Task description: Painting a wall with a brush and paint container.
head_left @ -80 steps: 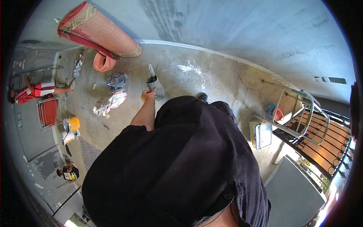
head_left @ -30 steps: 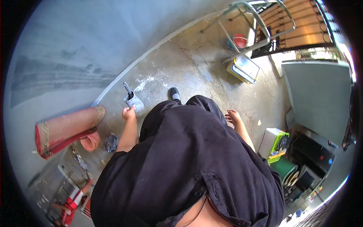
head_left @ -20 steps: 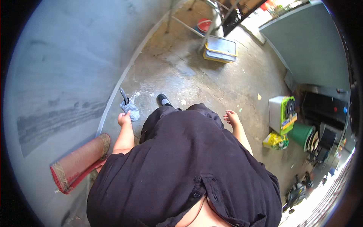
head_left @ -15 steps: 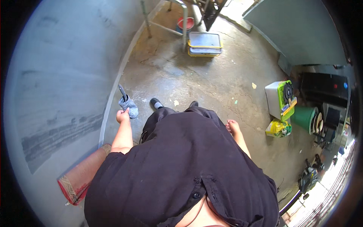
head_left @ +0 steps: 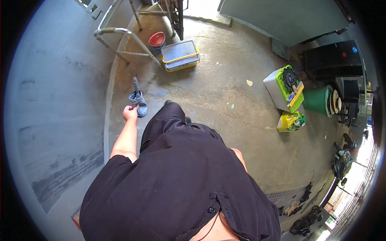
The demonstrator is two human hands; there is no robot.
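Observation:
My left hand (head_left: 130, 113) is closed on a mottled blue-grey boot-shaped pouch or container (head_left: 141, 109); its exact kind I cannot make out. From its open top a grey stick-like piece (head_left: 136, 86) stands up. I carry it at my left side, above the concrete floor and close to the grey-blue wall. On my right only a bit of bare forearm (head_left: 239, 157) shows beside my dark shirt, and the right hand itself is hidden.
Ahead stand a metal walking frame (head_left: 140, 43), a red-topped bucket (head_left: 157, 39) and a yellow-edged lidded box (head_left: 181, 56). To the right are a green-lidded bin (head_left: 277, 89), a yellow-green bag (head_left: 290, 122) and a green tub (head_left: 315, 100). The grey-blue wall (head_left: 60, 100) runs along my left.
I have stepped forward and turned, so the walking frame, bucket and box appear closer and further left. The rolled red mat has slid back. My right hand has gone out of sight; the left keeps its hold.

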